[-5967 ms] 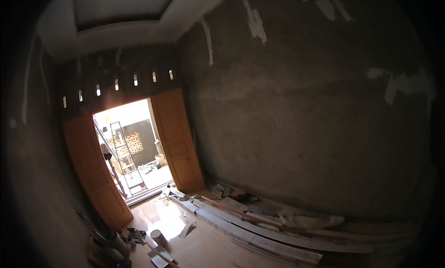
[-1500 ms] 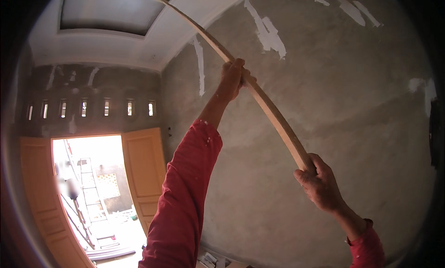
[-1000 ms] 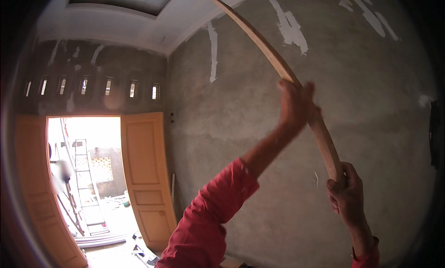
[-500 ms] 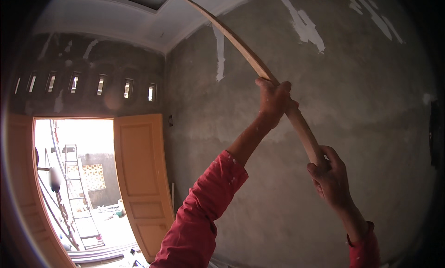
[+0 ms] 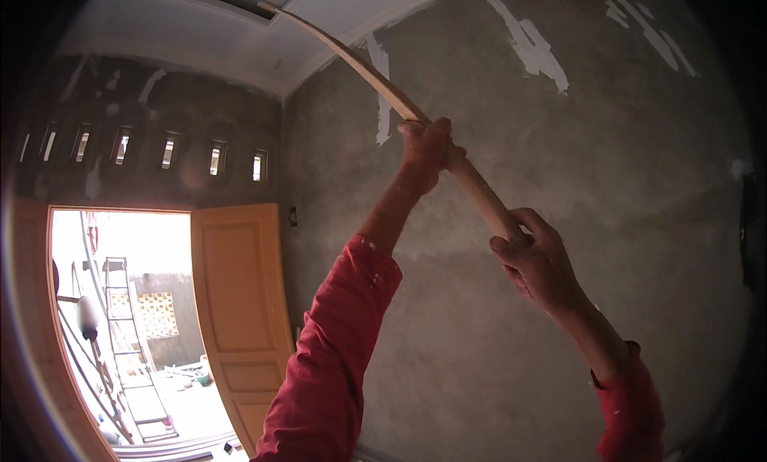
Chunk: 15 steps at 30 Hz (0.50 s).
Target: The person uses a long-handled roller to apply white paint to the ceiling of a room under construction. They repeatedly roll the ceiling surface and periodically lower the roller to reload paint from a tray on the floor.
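Both hands are engaged on a single wooden pole (image 5: 483, 192): from my remote station I record the left hand (image 5: 425, 152) wrapped around the shaft and the right hand (image 5: 543, 264) closed about its lower end. Neither hand is spread. I cannot tell whether any wood projects past the right palm, as the hand covers it.

The pole runs diagonally, from the right hand up and leftward through the left hand, and continues well beyond it toward the ceiling (image 5: 160, 43). Its far end shows against the ceiling beside the dark recess; I cannot determine contact there. The shaft appears bowed (the lens bends straight edges, so I attribute no curvature to the wood).

The left arm reaches upward from the lower edge, its red sleeve (image 5: 335, 342) ending on the forearm and marked with pale specks near the cuff. The right forearm enters at lower right and angles up and inward; the right hand sits lower than the left, with the thumb on the near left side of the pole.

Behind the hands I note a grey wall (image 5: 639, 222) bearing white streaks (image 5: 531, 47). To the left, an orange door panel (image 5: 240, 302) stands beside a bright doorway, through which a ladder (image 5: 128, 352) is visible.
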Each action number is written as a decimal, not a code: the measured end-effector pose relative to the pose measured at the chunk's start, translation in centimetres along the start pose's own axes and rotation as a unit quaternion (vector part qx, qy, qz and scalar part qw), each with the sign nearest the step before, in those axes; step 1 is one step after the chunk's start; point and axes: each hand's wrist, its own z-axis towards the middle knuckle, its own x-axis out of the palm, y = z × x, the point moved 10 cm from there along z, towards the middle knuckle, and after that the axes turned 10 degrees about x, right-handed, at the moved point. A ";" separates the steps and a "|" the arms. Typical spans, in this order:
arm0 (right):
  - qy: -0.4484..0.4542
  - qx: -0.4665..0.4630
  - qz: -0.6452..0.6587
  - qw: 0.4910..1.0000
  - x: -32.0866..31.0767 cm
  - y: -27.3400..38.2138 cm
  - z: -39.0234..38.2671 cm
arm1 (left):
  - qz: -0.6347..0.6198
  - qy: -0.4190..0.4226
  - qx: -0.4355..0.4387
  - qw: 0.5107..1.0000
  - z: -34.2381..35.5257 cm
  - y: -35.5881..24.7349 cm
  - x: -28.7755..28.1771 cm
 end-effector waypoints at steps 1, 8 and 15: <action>-0.002 -0.015 -0.014 1.000 0.2 0.2 0.6 | 0.004 0.006 0.003 1.000 0.6 -0.1 -0.3; 0.023 -0.030 -0.019 0.999 2.3 1.5 3.8 | 0.006 0.040 0.016 0.999 4.5 0.0 -3.1; 0.014 0.001 -0.030 0.999 1.5 2.8 4.1 | -0.010 0.065 0.025 0.998 6.0 -0.5 -2.3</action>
